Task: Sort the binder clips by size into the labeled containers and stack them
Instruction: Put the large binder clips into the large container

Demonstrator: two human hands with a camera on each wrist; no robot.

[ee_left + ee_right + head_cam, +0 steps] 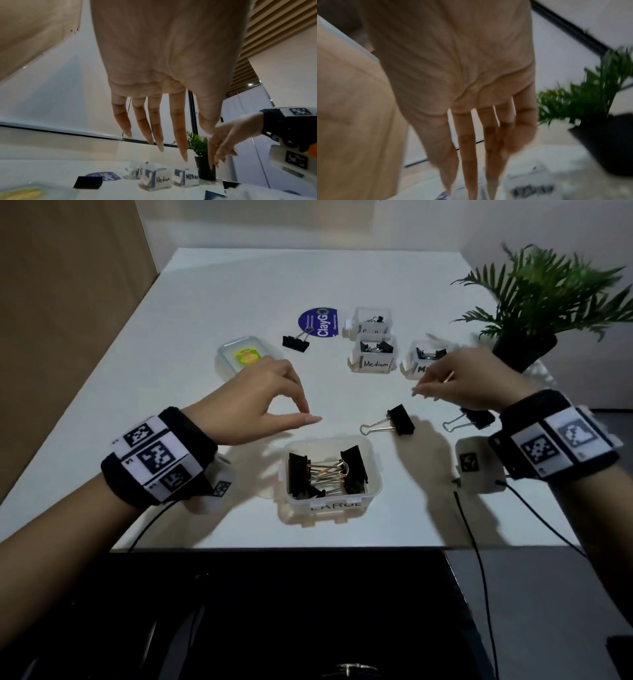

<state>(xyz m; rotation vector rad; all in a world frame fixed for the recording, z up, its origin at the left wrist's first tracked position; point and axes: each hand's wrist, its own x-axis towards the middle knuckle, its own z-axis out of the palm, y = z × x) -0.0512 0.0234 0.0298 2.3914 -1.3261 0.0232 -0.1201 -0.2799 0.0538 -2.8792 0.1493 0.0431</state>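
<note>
Head view: both hands hovered empty above the table (212,285).
The left hand (250,402) had relaxed fingers, thumb near forefinger, holding nothing; the right hand (469,385) was loosely spread (blurred). Near them sat the LARGE container (371,460) of clips, three loose binder clips (399,420) around, Medium containers (375,363) farther right.

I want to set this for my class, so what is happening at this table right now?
A person is sorting black binder clips into labelled tubs. The Large tub near them holds several, and two Medium tubs further back hold some too. Both hands, left and right, hover empty above the table. Three loose clips lie on it unsorted.
</note>
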